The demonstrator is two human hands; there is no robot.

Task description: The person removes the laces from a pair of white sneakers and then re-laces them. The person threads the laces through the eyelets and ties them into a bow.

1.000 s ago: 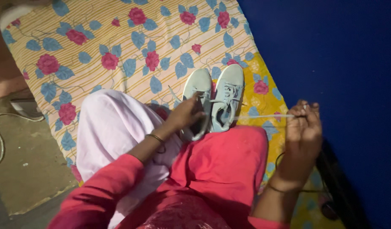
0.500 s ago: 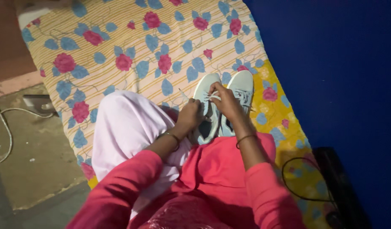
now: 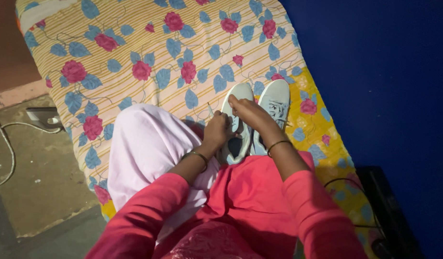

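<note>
Both hands [image 3: 233, 122] pinching the lace of the left shoe [image 3: 236, 122], right shoe [image 3: 274, 108] touching beside, flowered mattress [image 3: 135, 57] beneath, cable [image 3: 5, 144] far left, right hand back from its earlier outstretched pull

a low mattress [image 3: 149, 43] covered in a yellow-striped sheet with pink roses and blue leaves lies on the bare concrete floor [image 3: 34, 192], its far side against a deep blue wall [image 3: 384, 72]. a pair of pale blue-grey sneakers [image 3: 260, 115] rests on the sheet, side by side, toes pointing away. a dark cable [image 3: 344, 184] loops over the mattress corner on the right
</note>
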